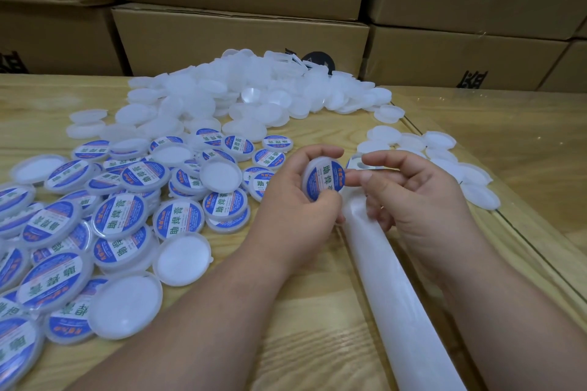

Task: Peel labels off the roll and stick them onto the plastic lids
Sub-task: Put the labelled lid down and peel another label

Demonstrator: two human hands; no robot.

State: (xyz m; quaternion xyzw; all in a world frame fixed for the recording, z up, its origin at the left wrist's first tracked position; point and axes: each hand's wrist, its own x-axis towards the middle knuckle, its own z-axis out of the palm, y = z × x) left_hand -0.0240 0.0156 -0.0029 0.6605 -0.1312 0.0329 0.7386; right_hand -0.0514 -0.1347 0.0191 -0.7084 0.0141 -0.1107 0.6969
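Left hand [300, 200] gripping labelled lid [324, 180] by rim, tilting it above wooden table [305, 327]. Right hand [413, 190] curling fingers, thumb pressing on lid's label. White liner strip [397, 295] lying under right hand. Labelled lids [117, 216] piling at left; blank lids [241, 95] heaping behind, before cardboard boxes [241, 38].

I read 助焊膏 in green on the blue-and-white labels of the stuck lids [178, 221]. Black print on the cartons [241, 38] is cropped, unreadable from here.
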